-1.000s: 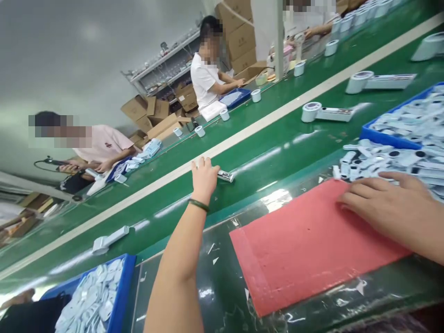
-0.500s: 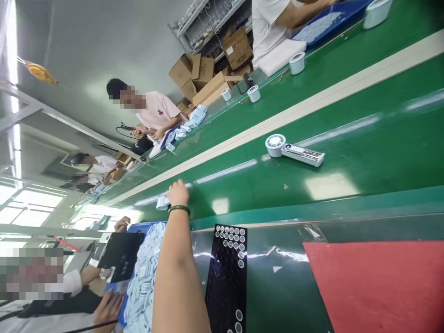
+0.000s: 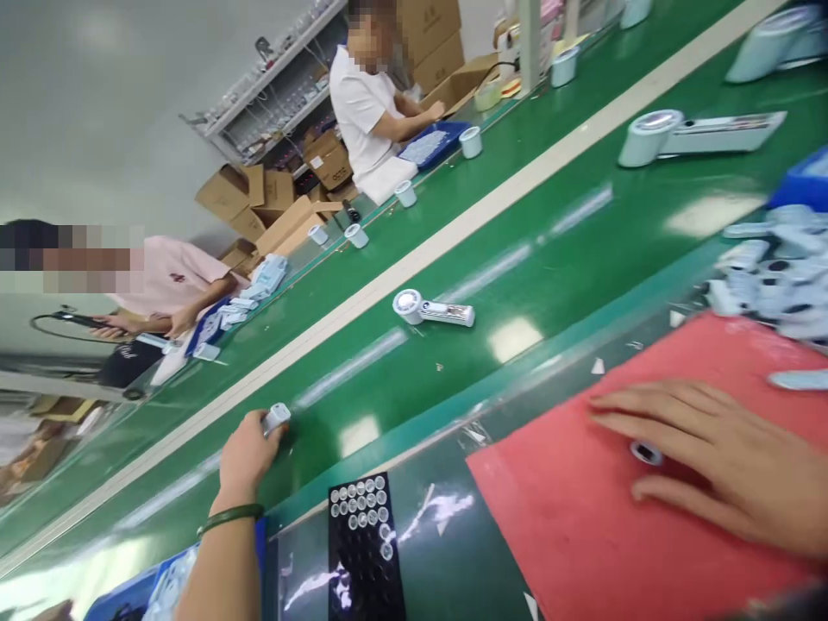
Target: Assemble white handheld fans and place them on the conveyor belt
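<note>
Over the green conveyor belt, my left hand (image 3: 249, 453) is closed around what looks like a white handheld fan (image 3: 277, 417); only one pale end shows, the rest lies behind my fingers. My right hand (image 3: 718, 461) is spread low over a red mat (image 3: 517, 492), fingers stretched out. Between its thumb and forefinger shows a small white oval part (image 3: 646, 453) with a dark centre; whether I touch it I cannot tell. Another handheld fan (image 3: 433, 310) lies mid-belt, and a larger-looking fan (image 3: 699, 138) lies farther right.
A black tray (image 3: 359, 569) with rows of small round discs sits left of the mat. White parts (image 3: 776, 276) pile up at the right, by a blue bin (image 3: 806, 181). Another blue bin (image 3: 122, 599) is at lower left. Two people work across the belt.
My view has swung right, bringing my right hand and the piled parts into sight. My left hand, earlier reaching beside a white item on the belt, now grips a white item.
</note>
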{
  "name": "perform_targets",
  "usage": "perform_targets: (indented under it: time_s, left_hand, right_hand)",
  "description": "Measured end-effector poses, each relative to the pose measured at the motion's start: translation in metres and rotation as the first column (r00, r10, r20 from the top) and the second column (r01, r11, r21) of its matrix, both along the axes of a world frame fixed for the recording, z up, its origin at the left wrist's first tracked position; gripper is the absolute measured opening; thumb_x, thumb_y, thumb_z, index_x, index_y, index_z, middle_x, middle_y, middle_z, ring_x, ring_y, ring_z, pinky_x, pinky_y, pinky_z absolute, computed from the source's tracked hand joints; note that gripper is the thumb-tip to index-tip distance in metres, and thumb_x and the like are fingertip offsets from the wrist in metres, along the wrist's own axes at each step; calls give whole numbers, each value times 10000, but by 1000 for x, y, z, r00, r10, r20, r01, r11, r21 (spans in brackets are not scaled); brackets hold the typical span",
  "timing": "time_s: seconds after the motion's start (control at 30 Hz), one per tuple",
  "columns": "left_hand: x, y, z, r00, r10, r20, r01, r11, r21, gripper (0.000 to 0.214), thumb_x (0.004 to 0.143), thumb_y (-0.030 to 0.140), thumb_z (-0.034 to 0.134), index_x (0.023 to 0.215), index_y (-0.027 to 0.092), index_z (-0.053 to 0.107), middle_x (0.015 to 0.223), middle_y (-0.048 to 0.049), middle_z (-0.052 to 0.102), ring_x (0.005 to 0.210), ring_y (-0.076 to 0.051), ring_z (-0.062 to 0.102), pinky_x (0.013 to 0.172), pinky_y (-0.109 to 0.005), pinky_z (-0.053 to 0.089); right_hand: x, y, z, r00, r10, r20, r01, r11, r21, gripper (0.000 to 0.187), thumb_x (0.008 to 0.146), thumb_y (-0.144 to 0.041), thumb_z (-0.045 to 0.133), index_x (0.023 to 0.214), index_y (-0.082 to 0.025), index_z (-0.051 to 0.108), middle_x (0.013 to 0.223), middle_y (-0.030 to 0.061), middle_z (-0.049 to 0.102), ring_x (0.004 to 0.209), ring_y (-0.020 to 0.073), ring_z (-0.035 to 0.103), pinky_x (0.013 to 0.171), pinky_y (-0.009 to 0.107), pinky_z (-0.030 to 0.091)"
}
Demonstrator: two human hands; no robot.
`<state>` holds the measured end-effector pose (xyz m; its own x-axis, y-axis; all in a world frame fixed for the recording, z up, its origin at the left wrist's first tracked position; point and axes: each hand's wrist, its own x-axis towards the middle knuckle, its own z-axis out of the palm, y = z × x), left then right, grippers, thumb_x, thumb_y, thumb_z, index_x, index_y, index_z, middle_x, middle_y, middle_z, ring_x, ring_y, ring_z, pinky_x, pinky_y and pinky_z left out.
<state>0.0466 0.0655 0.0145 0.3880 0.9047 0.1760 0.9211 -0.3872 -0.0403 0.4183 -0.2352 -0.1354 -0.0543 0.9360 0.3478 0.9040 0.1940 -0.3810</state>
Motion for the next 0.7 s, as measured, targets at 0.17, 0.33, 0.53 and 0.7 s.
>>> perform_targets:
  time_s: [0.17,0.33,0.53,0.7]
  left_hand:
    - [28,-47,-21,978,-209,7,209,976,-64,360,925,424,603,1198,191,585,1134,-91,658,1020,-264,627,856,-413,535]
    - [123,-152,-33,764,-641,-73,641,767,-28,458,899,377,643,1298,186,524,1021,-95,635,920,-279,580,757,-399,517]
    - [202,-240,-39,615,-765,-192,773,633,-44,527,854,392,723,1303,196,531,950,-73,602,864,-275,549,698,-397,491]
    - [185,-224,-43,682,-730,-43,703,671,-236,449,843,418,736,1203,192,593,1055,-79,619,964,-274,560,837,-424,514]
  right_hand:
    - [21,-11,30,1000,12,-8,-12,999,-44,437,990,-500,515,1390,-324,492,1427,50,498,1240,343,478,961,552,423]
    - [27,-20,25,994,-6,108,5,1000,4,271,1016,-348,432,1117,-264,669,1256,98,579,1109,364,519,861,518,411]
    - [37,-13,32,983,3,183,-10,999,36,283,989,-189,409,1078,-217,676,1004,87,635,913,285,573,785,424,381]
    - [37,-23,50,994,-23,-105,34,994,101,312,1039,-287,375,1145,-256,667,975,49,636,870,232,602,695,338,412]
